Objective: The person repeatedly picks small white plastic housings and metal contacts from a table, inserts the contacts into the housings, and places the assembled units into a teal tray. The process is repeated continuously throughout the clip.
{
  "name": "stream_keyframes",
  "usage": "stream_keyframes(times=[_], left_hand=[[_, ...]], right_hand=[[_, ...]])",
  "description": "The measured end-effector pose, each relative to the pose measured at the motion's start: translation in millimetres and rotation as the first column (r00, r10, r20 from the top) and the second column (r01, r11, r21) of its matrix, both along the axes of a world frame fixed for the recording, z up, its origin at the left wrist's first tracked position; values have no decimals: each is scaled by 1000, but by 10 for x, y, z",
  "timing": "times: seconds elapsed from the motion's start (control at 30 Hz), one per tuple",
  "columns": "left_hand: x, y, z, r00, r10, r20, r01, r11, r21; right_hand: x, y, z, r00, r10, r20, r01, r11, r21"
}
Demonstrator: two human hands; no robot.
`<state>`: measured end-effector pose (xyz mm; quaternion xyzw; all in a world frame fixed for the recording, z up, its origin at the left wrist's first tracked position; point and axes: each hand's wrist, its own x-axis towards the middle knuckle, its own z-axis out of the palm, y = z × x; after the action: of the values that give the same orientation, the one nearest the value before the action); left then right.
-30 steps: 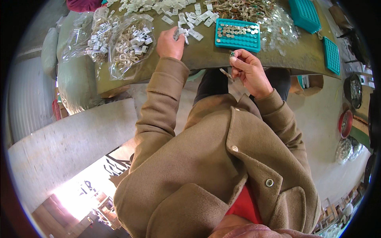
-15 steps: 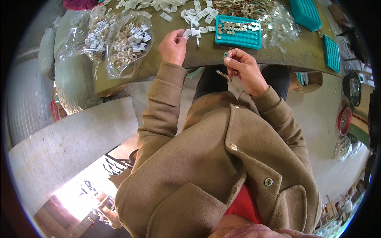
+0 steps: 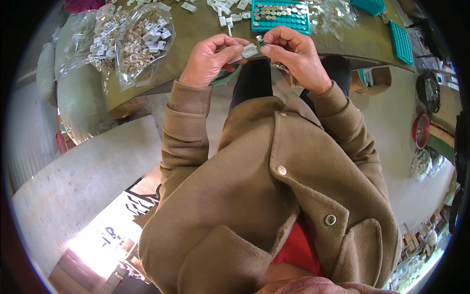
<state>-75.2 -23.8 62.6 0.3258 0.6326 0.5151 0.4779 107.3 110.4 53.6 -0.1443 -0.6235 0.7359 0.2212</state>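
Between the fingertips of my left hand (image 3: pixel 211 60) is a small white plastic casing (image 3: pixel 249 50). My right hand (image 3: pixel 299 58) pinches a small green circuit board (image 3: pixel 262 42) with a shiny part at its tip; a pale wire or strap trails below that hand, partly hidden. Both hands face each other just over the table's near edge, the casing and the board close together. Whether they touch I cannot tell. Beyond my right hand sits a teal tray (image 3: pixel 304 28) with rows of round silver discs (image 3: pixel 281 12). Loose white casings (image 3: pixel 226 9) lie left of it.
Clear plastic bags (image 3: pixel 145 44) of white casings and coiled straps lie on the table's left. Shiny flat pieces (image 3: pixel 332 14) spread beyond the tray. Another teal tray (image 3: pixel 401 43) lies at the right edge. A cardboard box (image 3: pixel 379 81) and red basin (image 3: pixel 420 131) stand lower right.
My left hand has picked up a white casing from the loose ones and come back toward me. My right hand has brought the circuit board nearer to it. The whole view has shifted slightly.
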Motion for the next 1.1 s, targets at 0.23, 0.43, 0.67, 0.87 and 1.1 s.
stream_keyframes(times=[0.23, 0.43, 0.67, 0.87, 1.1], left_hand=[[296, 95, 122, 924, -23, 382, -40, 987, 157], [573, 174, -100, 989, 120, 90, -139, 960, 244], [698, 207, -258, 917, 226, 329, -315, 917, 247], [650, 223, -225, 956, 259, 135, -289, 901, 322], [621, 241, -206, 943, 269, 195, -323, 882, 344]], right_hand=[[86, -11, -33, 1000, 17, -2, -17, 967, -255], [103, -36, -149, 997, -25, -78, -25, 811, -585], [74, -49, -173, 996, -65, -64, 9, 766, -643], [73, -84, -110, 994, -114, -1, 96, 838, -537], [37, -76, -154, 996, -88, -13, 70, 868, -491]])
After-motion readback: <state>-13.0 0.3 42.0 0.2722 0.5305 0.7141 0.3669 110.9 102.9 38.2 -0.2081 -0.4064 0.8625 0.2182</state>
